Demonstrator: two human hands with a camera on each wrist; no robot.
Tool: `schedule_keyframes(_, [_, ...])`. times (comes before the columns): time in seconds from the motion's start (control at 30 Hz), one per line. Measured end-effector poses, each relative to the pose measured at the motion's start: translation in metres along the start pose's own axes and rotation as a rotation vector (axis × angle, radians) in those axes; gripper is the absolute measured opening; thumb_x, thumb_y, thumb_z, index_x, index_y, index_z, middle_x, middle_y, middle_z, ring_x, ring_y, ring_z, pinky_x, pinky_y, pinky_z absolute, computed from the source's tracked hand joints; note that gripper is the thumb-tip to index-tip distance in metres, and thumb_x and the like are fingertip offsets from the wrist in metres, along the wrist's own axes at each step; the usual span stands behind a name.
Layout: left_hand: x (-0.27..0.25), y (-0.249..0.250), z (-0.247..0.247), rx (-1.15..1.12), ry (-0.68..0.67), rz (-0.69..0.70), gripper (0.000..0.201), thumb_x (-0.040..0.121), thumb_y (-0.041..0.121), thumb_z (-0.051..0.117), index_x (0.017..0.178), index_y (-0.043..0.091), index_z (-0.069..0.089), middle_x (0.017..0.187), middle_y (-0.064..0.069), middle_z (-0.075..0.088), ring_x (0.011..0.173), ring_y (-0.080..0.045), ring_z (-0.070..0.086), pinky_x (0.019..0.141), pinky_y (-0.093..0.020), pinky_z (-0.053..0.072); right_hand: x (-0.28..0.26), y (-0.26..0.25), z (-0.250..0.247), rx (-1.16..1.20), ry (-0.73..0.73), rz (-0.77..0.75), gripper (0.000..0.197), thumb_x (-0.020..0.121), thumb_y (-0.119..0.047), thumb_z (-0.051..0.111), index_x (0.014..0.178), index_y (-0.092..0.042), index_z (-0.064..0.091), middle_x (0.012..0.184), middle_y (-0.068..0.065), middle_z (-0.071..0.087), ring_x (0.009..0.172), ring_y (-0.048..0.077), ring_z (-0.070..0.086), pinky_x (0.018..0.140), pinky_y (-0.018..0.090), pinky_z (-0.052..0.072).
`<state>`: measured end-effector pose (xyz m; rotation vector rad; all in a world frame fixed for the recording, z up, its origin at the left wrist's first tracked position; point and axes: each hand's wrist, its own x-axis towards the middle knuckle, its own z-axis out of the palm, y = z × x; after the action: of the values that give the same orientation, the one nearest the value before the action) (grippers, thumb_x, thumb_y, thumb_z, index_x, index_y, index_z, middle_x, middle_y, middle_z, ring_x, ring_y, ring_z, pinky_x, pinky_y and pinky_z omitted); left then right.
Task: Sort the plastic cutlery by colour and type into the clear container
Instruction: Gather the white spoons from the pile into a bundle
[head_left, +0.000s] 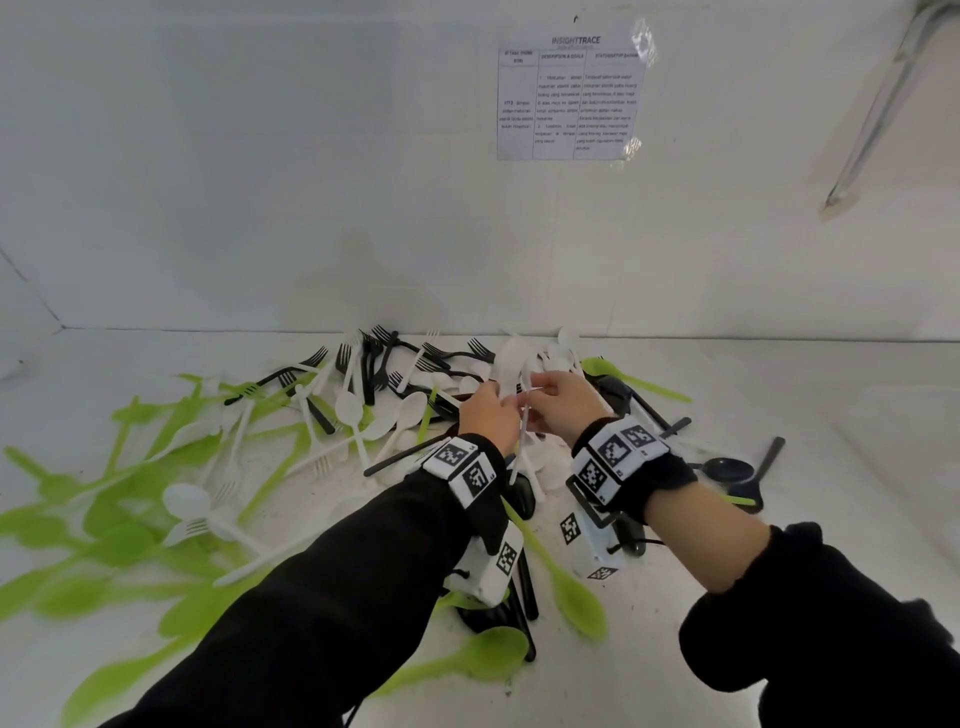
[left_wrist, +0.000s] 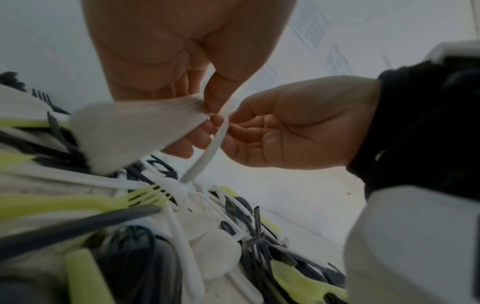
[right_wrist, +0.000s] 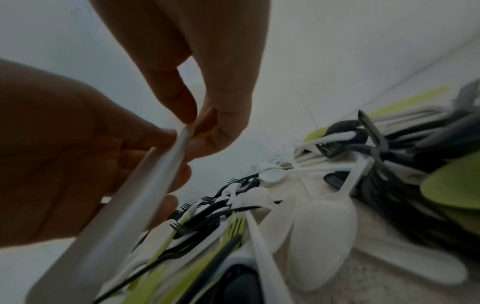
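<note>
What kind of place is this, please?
Probably a staged recording booth, not a kitchen: plain white walls, a taped task sheet, and loose plastic cutlery heaped on a white table.

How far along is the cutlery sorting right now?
Nothing looks sorted yet, and no clear container is in view. In hand: the left hand grips a stack of white spoons; the right hand pinches another white piece. Left: the mixed pile on the table.

Cutlery heap on table against wall; paper sheet above
</note>
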<state>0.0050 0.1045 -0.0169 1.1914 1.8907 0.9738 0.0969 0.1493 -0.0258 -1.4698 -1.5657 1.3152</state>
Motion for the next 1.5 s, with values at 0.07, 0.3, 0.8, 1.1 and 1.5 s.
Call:
schedule_keyframes(0.07, [0.0, -0.002, -0.001, 0.029, 0.007, -0.001, 0.026, 0.097, 0.015, 0.044, 0.115, 0.0, 0.055, 0.109, -0.012, 0.057, 0.092, -0.022, 0.056, 0.074, -0.017, 0.043, -0.001, 0.0, 0.002, -0.061, 0.009, -0.028, 0.025, 0.088, -0.011, 0.056, 0.113, -0.008, 0.057, 0.096, 0.009, 0.07, 0.087, 0.026, 0.068, 0.089, 0.044, 0.054])
schedule_keyframes(0.3, [0.002, -0.006, -0.001, 0.011, -0.038, 0.011, 0.024, 0.097, 0.014, 0.042, 0.113, 0.003, 0.056, 0.107, -0.012, 0.06, 0.076, -0.021, 0.063, 0.052, -0.018, 0.048, -0.007, 0.001, 0.001, -0.157, 0.019, -0.062, 0.018, 0.085, -0.013, 0.065, 0.102, -0.012, 0.06, 0.076, -0.002, 0.063, 0.072, 0.017, 0.063, 0.077, 0.031, 0.055])
schedule_keyframes(0.8, [0.003, -0.003, 0.0, -0.064, -0.033, -0.054, 0.012, 0.087, 0.01, 0.049, 0.097, 0.011, 0.056, 0.101, -0.012, 0.062, 0.097, -0.032, 0.063, 0.085, -0.041, 0.054, 0.032, -0.011, -0.033, -0.906, -0.13, 0.095, 0.045, 0.094, -0.008, 0.044, 0.139, -0.01, 0.043, 0.141, 0.014, 0.045, 0.13, 0.027, 0.044, 0.104, 0.028, 0.035])
schedule_keyframes(1.1, [0.017, -0.011, -0.001, -0.144, 0.069, -0.061, 0.014, 0.089, 0.017, 0.049, 0.093, 0.008, 0.06, 0.098, -0.014, 0.065, 0.084, -0.029, 0.064, 0.076, -0.039, 0.055, 0.053, 0.025, -0.003, -1.131, -0.212, 0.078, 0.042, 0.084, -0.049, 0.059, 0.111, -0.018, 0.067, 0.132, 0.012, 0.043, 0.118, 0.028, 0.049, 0.097, 0.032, 0.044])
schedule_keyframes(1.5, [0.011, -0.011, 0.005, -0.147, 0.067, -0.087, 0.026, 0.093, 0.015, 0.05, 0.119, 0.009, 0.052, 0.11, -0.012, 0.06, 0.076, -0.023, 0.061, 0.066, -0.029, 0.053, 0.044, 0.024, -0.003, -1.056, -0.116, 0.06, 0.036, 0.091, -0.035, 0.05, 0.116, -0.012, 0.061, 0.125, 0.011, 0.051, 0.117, 0.028, 0.049, 0.099, 0.035, 0.042])
